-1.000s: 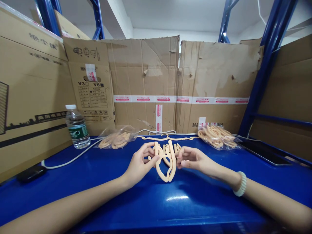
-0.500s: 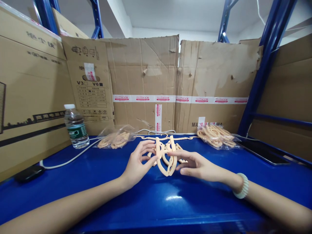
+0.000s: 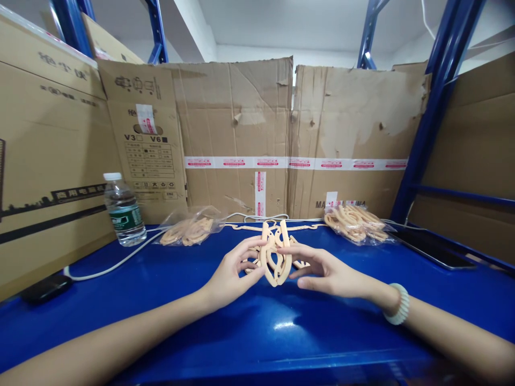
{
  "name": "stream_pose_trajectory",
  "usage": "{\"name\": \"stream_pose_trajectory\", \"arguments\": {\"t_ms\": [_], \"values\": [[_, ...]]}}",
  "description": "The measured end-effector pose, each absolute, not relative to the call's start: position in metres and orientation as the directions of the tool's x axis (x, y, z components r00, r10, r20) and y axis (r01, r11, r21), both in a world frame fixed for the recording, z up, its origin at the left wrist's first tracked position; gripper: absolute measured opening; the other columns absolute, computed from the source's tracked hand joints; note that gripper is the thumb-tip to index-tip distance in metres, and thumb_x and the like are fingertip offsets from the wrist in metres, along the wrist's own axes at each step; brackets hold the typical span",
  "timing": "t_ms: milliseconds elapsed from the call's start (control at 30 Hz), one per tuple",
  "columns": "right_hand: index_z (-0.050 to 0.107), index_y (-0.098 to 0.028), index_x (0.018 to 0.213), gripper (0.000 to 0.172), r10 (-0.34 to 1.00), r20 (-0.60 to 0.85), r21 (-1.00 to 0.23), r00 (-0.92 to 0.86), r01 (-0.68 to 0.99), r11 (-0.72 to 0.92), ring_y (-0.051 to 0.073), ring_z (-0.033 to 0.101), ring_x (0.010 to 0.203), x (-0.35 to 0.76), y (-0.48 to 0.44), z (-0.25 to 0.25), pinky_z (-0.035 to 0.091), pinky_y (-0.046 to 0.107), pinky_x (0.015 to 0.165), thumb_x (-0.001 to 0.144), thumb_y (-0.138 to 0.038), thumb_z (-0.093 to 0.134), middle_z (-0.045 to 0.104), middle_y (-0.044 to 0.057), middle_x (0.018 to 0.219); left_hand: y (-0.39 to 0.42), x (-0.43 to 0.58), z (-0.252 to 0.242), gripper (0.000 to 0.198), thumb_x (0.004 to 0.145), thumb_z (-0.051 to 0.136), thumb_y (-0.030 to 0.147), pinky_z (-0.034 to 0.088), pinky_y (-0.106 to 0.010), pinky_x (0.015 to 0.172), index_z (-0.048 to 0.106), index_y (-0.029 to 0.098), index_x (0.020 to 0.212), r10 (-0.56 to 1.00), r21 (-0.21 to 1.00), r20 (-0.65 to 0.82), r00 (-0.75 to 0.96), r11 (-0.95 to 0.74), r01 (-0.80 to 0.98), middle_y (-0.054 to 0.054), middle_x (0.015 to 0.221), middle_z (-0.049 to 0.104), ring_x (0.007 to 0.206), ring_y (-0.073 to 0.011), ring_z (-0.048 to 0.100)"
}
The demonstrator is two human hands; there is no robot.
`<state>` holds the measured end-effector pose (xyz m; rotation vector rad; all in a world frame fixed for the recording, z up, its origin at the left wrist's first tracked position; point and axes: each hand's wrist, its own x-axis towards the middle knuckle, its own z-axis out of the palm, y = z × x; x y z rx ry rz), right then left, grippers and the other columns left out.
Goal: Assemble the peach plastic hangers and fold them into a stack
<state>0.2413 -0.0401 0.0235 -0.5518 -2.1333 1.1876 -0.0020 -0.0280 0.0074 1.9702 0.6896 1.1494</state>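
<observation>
Folded into a narrow V, a beige plastic folding hanger (image 3: pixel 286 268) is held up over the blue table. My left hand (image 3: pixel 233 271) is closed on its left arm, the thumb in front near the lower part. My right hand (image 3: pixel 328 271) has its index finger across the right arm, with the other fingers beside it and the thumb lower and apart. Behind the held hanger lie more folding hanger pieces (image 3: pixel 300 261), partly hidden by it and by my fingers. Farther back, an unfolded beige hanger (image 3: pixel 249 228) lies flat.
Clear plastic bags of beige hangers lie on the blue table (image 3: pixel 257 338), one bag (image 3: pixel 193 230) left and another bag (image 3: pixel 356 222) right. A water bottle (image 3: pixel 124 214), a black mouse-like object (image 3: pixel 46 288), a white cable (image 3: pixel 108 272) and a dark phone or tablet (image 3: pixel 434 251) surround them. Cardboard (image 3: pixel 237 128) walls the back.
The held hanger has tipped or moved slightly away, and its arms stand closer together. My left hand has shifted a little right; my right hand has barely moved.
</observation>
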Motion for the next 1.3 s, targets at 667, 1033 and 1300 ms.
{"name": "stream_pose_trajectory", "arguments": {"t_ms": [667, 1033, 1300], "values": [[0.061, -0.018, 0.12, 0.045, 0.734, 0.227, -0.911, -0.64, 0.127, 0.393, 0.023, 0.061, 0.102, 0.253, -0.028, 0.032, 0.049, 0.038, 0.089, 0.081, -0.04, 0.067, 0.061, 0.011, 0.119, -0.035, -0.006, 0.009, 0.066, 0.076, 0.061, 0.013, 0.038, -0.046, 0.107, 0.034, 0.026, 0.135, 0.588, 0.622, 0.513, 0.626, -0.757, 0.202, -0.01, 0.149, 0.03, 0.134, -0.0282, 0.034], [0.065, -0.012, 0.087, 0.045, 0.957, -0.026, -0.717, -0.29, 0.672, 0.184, 0.014, 0.053, 0.06, 0.318, 0.008, 0.048, 0.047, 0.027, 0.055, 0.071, -0.054, 0.066, 0.058, 0.003, 0.07, -0.027, -0.007, 0.007, 0.06, 0.077, 0.058, 0.015, 0.041, -0.043, 0.103, 0.037, 0.027, 0.132, 0.651, 0.606, 0.487, 0.582, -0.732, 0.312, -0.009, 0.145, 0.033, 0.13, -0.0261, 0.038], [0.051, -0.016, 0.106, 0.047, 0.877, -0.213, -0.572, -0.43, 0.783, 0.245, 0.014, 0.054, 0.065, 0.308, -0.004, 0.048, 0.046, 0.026, 0.058, 0.074, -0.047, 0.066, 0.055, 0.001, 0.078, -0.025, -0.008, 0.008, 0.053, 0.077, 0.057, 0.015, 0.043, -0.04, 0.101, 0.042, 0.027, 0.126, 0.644, 0.568, 0.503, 0.577, -0.749, 0.34, -0.008, 0.143, 0.036, 0.131, -0.0253, 0.037]]}}
